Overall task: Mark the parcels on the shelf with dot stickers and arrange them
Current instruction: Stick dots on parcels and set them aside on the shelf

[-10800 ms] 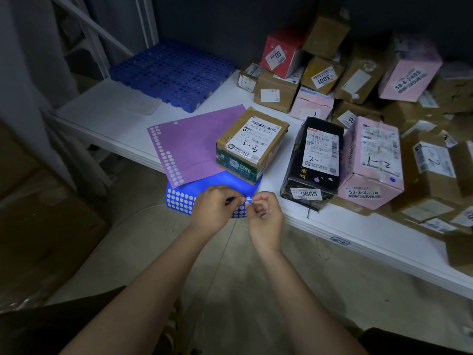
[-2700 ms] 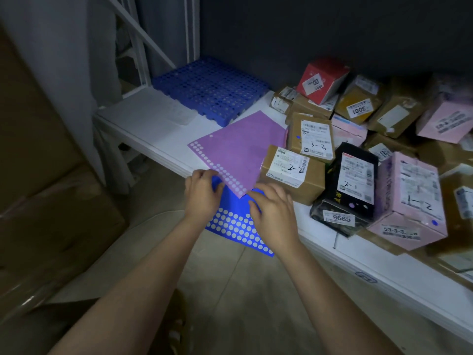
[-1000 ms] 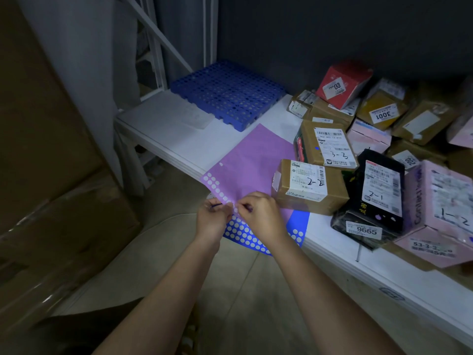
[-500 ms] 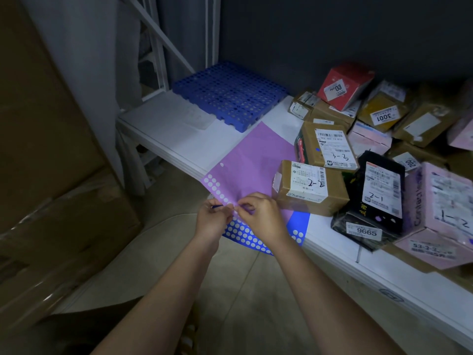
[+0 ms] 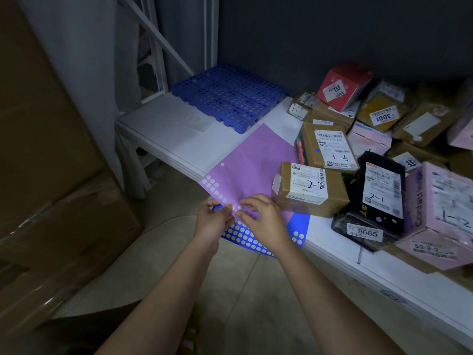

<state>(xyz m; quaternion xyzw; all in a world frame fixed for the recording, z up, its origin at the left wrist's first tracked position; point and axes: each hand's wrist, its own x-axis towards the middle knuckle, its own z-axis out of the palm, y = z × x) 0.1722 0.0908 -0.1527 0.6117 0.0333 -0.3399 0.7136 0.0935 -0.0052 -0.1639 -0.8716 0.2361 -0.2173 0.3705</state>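
Purple backing paper, the purple sticker sheet (image 5: 252, 170), is pinched at its near corner by both hands: left hand (image 5: 213, 222) steadies the edge while right hand (image 5: 263, 220) picks at a dot. This looks like the peeling step. Next, the freed dot needs carrying to the brown parcel (image 5: 308, 189) just right of the grip, beyond the blue sticker sheet (image 5: 252, 238) underneath.

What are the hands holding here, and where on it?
Both hands, left and right, pinch the purple sticker sheet at its near corner. Whether a dot is already peeled cannot be told.
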